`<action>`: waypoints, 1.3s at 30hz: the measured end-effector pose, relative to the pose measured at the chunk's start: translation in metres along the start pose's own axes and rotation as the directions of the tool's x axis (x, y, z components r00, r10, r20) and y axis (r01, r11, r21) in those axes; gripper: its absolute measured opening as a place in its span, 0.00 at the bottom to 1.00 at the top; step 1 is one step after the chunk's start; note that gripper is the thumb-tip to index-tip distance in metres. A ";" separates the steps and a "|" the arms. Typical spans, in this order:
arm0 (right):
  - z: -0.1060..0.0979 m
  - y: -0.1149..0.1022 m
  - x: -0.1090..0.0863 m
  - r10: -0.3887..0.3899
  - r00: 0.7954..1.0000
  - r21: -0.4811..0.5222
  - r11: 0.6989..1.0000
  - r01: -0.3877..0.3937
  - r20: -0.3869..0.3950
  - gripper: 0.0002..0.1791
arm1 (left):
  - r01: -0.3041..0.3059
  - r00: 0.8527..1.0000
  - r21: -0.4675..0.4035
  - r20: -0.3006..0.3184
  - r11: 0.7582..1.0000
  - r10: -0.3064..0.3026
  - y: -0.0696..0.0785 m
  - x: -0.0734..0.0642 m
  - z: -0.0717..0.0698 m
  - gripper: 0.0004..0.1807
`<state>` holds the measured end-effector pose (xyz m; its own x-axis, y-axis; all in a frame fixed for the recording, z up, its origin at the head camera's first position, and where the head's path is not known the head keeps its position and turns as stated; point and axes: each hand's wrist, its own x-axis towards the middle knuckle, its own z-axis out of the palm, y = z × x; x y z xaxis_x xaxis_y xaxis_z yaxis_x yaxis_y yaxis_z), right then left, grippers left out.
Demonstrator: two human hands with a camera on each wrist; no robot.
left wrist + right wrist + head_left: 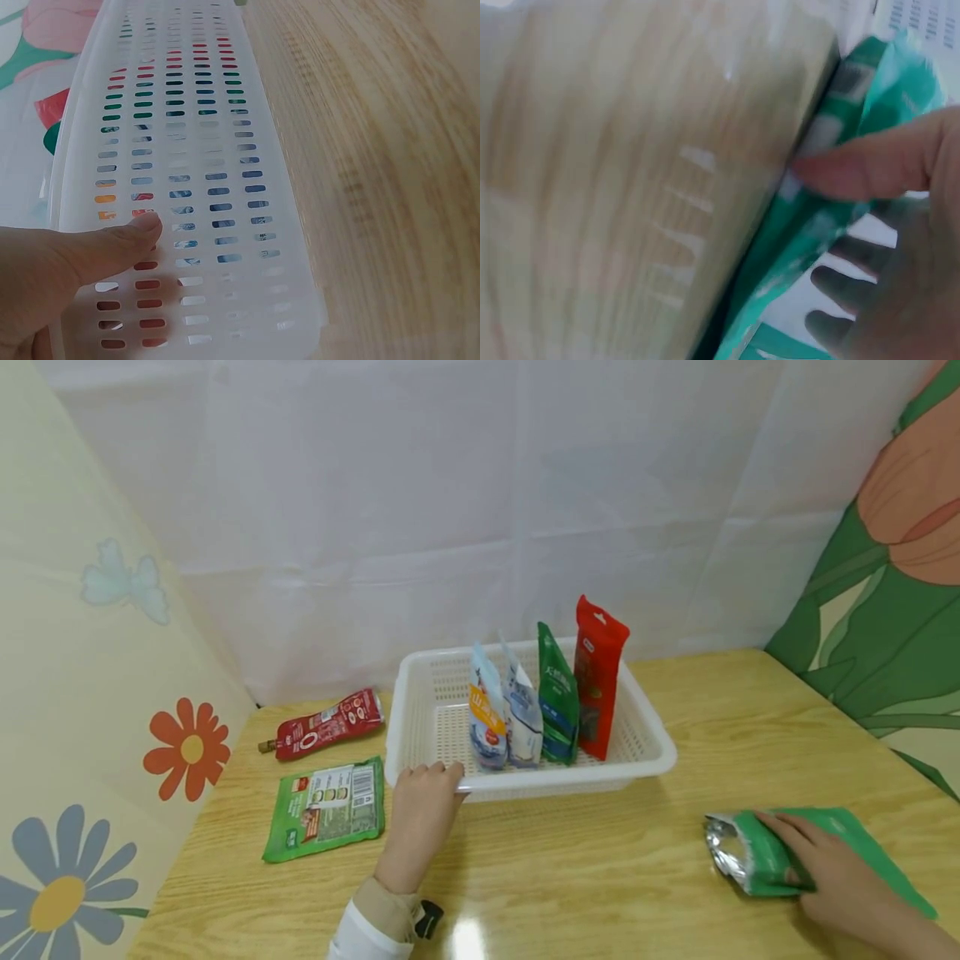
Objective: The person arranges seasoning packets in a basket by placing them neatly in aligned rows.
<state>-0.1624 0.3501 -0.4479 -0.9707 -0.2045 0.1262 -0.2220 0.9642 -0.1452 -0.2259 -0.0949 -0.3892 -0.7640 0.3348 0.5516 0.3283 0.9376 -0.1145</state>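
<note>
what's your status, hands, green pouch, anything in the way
Left hand gripping white basket's near rim. Right hand holding green pouch, outside basket. Possible obstruction: four packs standing in basket, middle to right.

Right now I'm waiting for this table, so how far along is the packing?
Apparently done: four packets stand in the white basket. In hand: the right fingers hold a green pouch; the left fingers grip the basket's rim. Apparently remaining: the red pouch and green packet lying beside the basket.
</note>
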 end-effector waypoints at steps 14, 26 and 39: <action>-0.002 0.013 -0.002 0.000 1.000 0.052 0.999 -0.001 0.022 0.53 | 0.008 1.000 -0.001 0.009 1.000 -0.008 -0.001 0.001 0.000 0.13; -0.013 -0.004 0.004 0.043 0.998 -0.126 0.991 -0.038 0.037 0.35 | 0.007 1.000 -0.016 -0.012 1.000 -0.007 0.001 0.000 -0.001 0.13; -0.016 -0.017 0.001 -0.015 0.999 -0.159 0.987 0.009 -0.040 0.30 | 0.009 1.000 -0.007 -0.004 1.000 -0.009 0.001 0.000 0.000 0.13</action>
<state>-0.1580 0.3367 -0.4293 -0.9627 -0.2123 0.1678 -0.2129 0.9770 0.0143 -0.2256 -0.0939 -0.3890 -0.7648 0.3260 0.5558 0.3250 0.9400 -0.1042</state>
